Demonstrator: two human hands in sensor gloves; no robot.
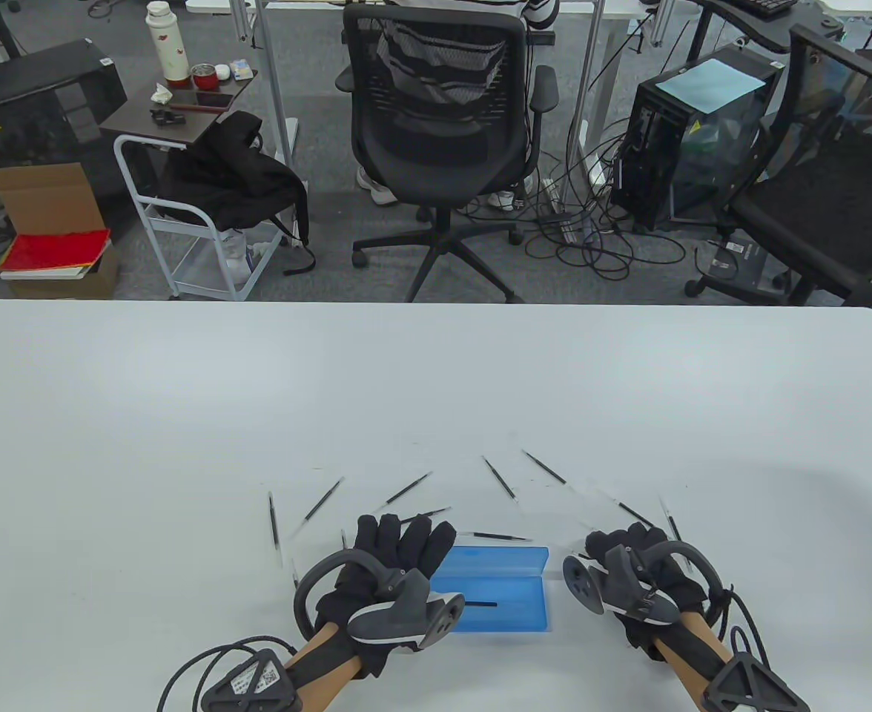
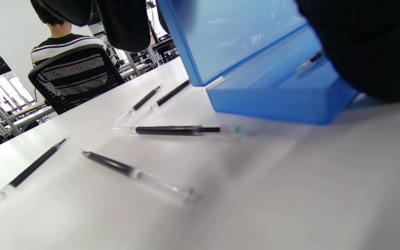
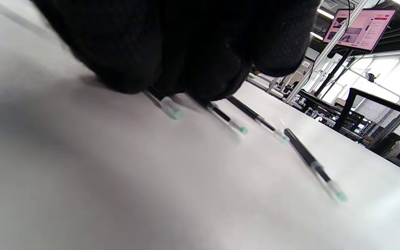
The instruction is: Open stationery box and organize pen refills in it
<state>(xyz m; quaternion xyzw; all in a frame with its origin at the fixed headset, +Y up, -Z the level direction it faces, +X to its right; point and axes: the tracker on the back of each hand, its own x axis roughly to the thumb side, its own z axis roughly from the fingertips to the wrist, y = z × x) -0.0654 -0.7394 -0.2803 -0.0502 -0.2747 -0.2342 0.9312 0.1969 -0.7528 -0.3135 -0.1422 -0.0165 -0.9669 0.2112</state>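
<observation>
The blue stationery box (image 1: 506,589) lies with its lid up near the front edge, one pen refill (image 1: 480,602) inside it. My left hand (image 1: 403,538) rests at the box's left end, fingers (image 2: 127,27) fairly straight beside the raised lid (image 2: 234,38). Just right of the box, my right hand (image 1: 621,545) curls down onto the table. Its fingers (image 3: 186,52) close over two refills, whose green tips (image 3: 176,113) stick out beneath. Several more refills (image 1: 499,477) fan out on the table beyond both hands.
The white table (image 1: 436,386) stretches far beyond the hands. Loose refills (image 2: 172,130) lie close to the box's left side and others (image 3: 311,161) to the right of my right hand. An office chair (image 1: 443,141) with a seated person stands past the far edge.
</observation>
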